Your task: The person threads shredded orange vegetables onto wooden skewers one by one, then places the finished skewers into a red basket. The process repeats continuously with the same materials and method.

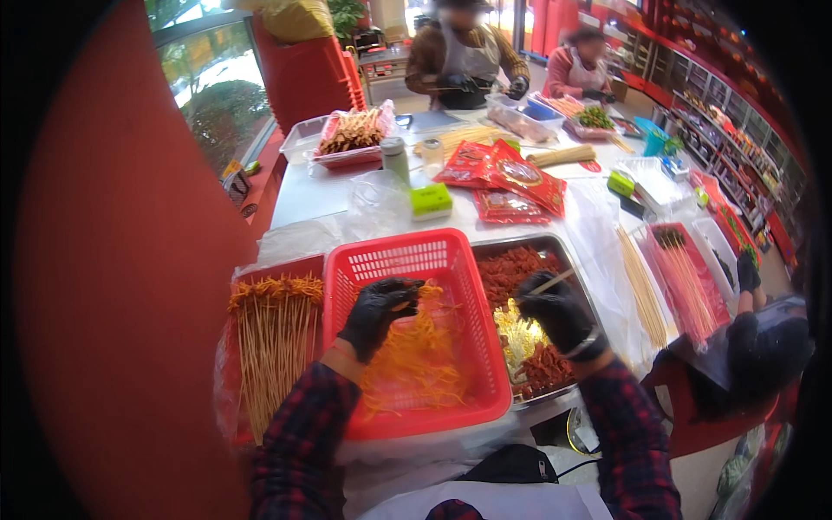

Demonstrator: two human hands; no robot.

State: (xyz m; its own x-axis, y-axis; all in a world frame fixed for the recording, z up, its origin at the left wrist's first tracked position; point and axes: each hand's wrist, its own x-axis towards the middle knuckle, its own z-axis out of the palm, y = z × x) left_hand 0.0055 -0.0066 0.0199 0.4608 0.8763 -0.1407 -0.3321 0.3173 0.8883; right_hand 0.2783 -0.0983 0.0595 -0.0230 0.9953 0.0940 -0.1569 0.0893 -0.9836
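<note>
My left hand, in a black glove, is over a red plastic basket and pinches some orange shreds of food. More thin orange shreds lie in the basket. My right hand, also black-gloved, holds a thin wooden skewer above a steel tray. In that tray are dark red meat pieces and pale yellow enoki-like strands. Left of the basket, many skewers topped with orange shreds lie side by side in a lined red tray.
Red printed packets, a green box and a bottle stand beyond the basket. Loose skewers and a pink tray lie at right. A co-worker's gloved hand is at far right; two people work across the table.
</note>
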